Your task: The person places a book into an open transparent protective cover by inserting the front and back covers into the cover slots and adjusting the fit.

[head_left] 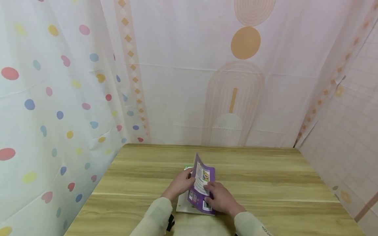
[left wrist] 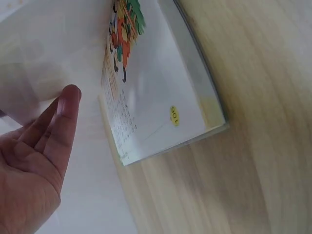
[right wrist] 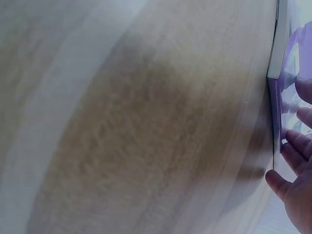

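A thin book lies on the table with its purple back cover (head_left: 197, 193) raised at a slant. The cover bears a small picture, printed text and a barcode. At the raised left edge, my left hand (head_left: 182, 183) pinches the cover, thumb in front and fingers behind. Beneath, the left wrist view shows a white page (left wrist: 156, 92) with a coloured drawing and a yellow page-number oval. My right hand (head_left: 221, 197) rests on the right part of the cover, fingers spread and lightly bent. In the right wrist view, its fingers (right wrist: 297, 146) touch the purple cover near the book's edge.
A wood-grain table (head_left: 133, 183) spreads around the book. Behind it hangs a pale patterned curtain (head_left: 177, 98), and at the left a curtain with coloured dots (head_left: 59, 85). A light-coloured sleeve covers each forearm.
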The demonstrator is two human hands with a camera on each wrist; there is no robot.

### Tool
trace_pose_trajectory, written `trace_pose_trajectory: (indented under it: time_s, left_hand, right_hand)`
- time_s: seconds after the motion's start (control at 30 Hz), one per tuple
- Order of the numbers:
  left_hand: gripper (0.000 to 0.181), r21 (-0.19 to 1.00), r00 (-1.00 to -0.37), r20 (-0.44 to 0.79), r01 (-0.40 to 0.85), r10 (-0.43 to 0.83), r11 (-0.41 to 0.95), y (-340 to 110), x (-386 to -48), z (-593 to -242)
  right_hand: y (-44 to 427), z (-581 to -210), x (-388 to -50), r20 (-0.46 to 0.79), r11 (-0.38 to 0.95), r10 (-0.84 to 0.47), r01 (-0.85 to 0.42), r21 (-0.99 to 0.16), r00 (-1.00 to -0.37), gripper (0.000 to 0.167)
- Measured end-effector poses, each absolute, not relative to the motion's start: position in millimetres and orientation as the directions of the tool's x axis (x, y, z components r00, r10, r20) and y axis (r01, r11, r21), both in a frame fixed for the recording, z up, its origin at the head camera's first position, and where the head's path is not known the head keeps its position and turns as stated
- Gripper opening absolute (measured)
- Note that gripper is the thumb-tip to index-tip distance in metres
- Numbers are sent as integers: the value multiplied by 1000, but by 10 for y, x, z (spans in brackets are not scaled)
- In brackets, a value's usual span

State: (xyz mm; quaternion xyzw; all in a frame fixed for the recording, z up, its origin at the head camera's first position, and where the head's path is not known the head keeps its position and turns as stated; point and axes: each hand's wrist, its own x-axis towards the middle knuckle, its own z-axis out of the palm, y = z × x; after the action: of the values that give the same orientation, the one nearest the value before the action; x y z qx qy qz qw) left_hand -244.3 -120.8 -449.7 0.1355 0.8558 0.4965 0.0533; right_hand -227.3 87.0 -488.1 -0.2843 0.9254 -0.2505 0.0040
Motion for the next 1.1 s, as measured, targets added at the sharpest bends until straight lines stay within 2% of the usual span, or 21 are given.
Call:
trace_pose_trajectory:
  time_s: [0.2,0.43,0.6,0.87,1.1]
  left_hand:
    - [35,855,-972,56,164,228,492,-1244,-2443,-4516]
    - [36,850,-984,38,124,176,512,-1293,-2426,-4556]
    - [34,827,-984,54,139,169,545,-1317,-2430,-4594]
    - [33,800,-992,49,108,115,590,-1329,-2438,-4616]
    - [43,760,-996,41,82,78,645,-1345,-2434,-4626]
  right_hand:
    - [872,-4919,-2264,130,738,-533,-534,-413,-836,47]
    - [839,-4926,-2256,115,772,-540,-545,-328,-834,48]
    - [799,-4912,-2252,78,800,-527,-525,-292,-847,50]
    - [767,-4843,-2261,-26,840,-488,-461,-286,-873,50]
    - [743,-4810,-2262,-64,849,-480,-445,-285,-875,50]
